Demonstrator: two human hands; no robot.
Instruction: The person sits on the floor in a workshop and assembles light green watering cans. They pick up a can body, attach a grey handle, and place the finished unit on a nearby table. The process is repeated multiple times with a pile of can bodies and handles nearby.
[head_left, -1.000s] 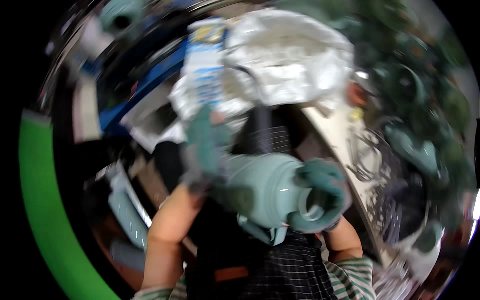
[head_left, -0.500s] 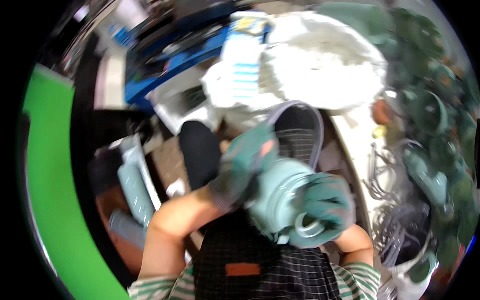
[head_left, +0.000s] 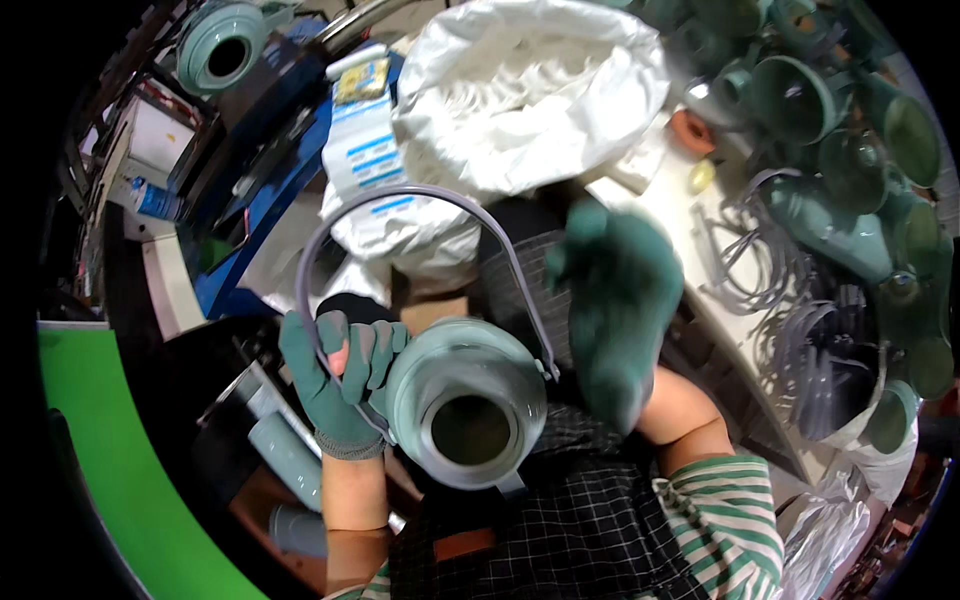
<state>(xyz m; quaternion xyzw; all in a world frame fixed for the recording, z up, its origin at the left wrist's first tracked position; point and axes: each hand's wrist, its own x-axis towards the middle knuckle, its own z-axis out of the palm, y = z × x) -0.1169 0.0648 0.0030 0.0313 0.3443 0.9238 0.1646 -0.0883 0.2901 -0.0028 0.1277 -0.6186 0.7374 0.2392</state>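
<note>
A pale green plastic pot body [head_left: 400, 400] stands over my lap, its round dark opening facing up toward me. From its two sides rises a thin grey hoop handle [head_left: 415, 190], arching away from me. My left hand [head_left: 345, 375], in a green and grey glove, has its fingers closed round the left end of that handle, beside the pot's wall. To the right of the pot, apart from it, my right hand [head_left: 625, 300] is raised over my right leg. It wears a similar glove, and motion smears its fingers.
Beyond my knees sits a white sack [head_left: 530, 100] of pale curved parts. Grey hoops [head_left: 755, 250] lie on the white table at right, near many green pot bodies [head_left: 790, 100]. Pale green cylinders [head_left: 285, 455] lie at lower left. Another pot body [head_left: 220, 45] stands far left.
My right hand has let go of the pot body and moved away from it. The pot has turned its opening up, and my left hand has shifted onto the hoop handle. The view has swung.
</note>
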